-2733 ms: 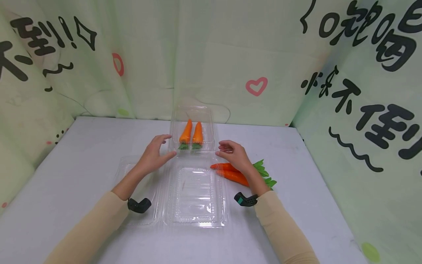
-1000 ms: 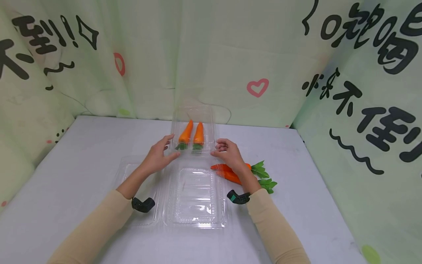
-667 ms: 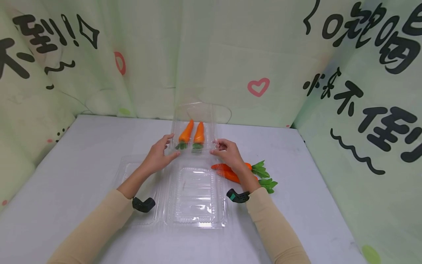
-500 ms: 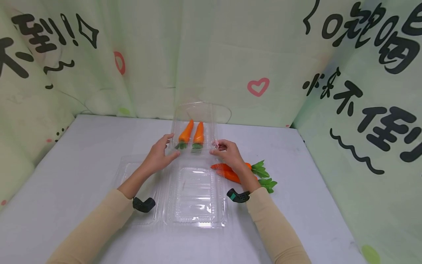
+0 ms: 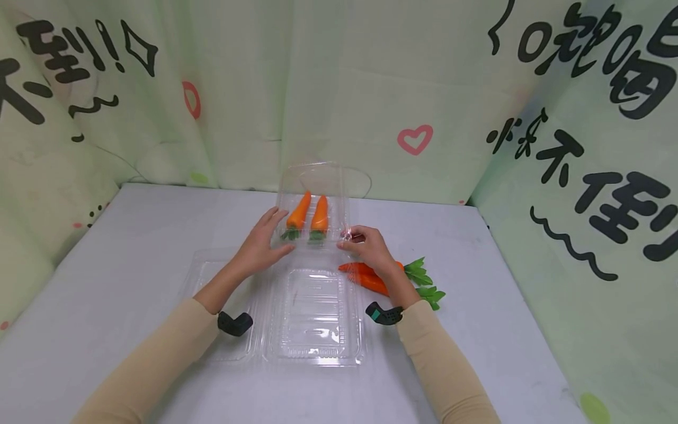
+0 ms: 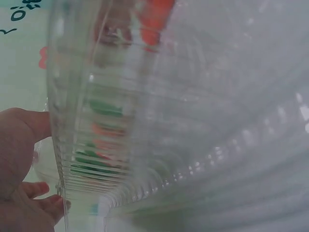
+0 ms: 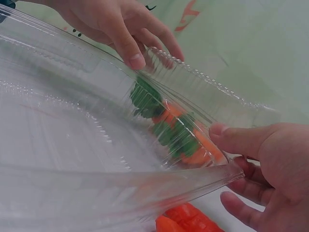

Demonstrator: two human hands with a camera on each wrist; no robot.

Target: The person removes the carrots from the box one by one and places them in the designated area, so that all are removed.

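Clear plastic, thin and ribbed: near container, one, lying face up towards the near edge of the worktop; no contents visible.

Item, side panel, one, clear, on its left; whether joined, cannot tell.

Item, loose carrots, two, between the near container and the right edge of the worktop, leafy tops to the right; partly hidden by the forearm. Tips overlap the container's rim; over or under, cannot tell.

Item, right hand: thumb and fingers pinch the near right corner of the far container, probably because folded plastic is stiffest there.

Item, left hand: thumb and fingers spread wide about the near left corner, fingers along the side; presumably steadying it against the other hand's pinch.

Item, far container, one, clear, at the far edge of the worktop, its back panel rising. Contents: two carrots side by side, tops towards the near rim, tips away, likely laid lengthwise for fit.

Backing: pale green curtain, printed.
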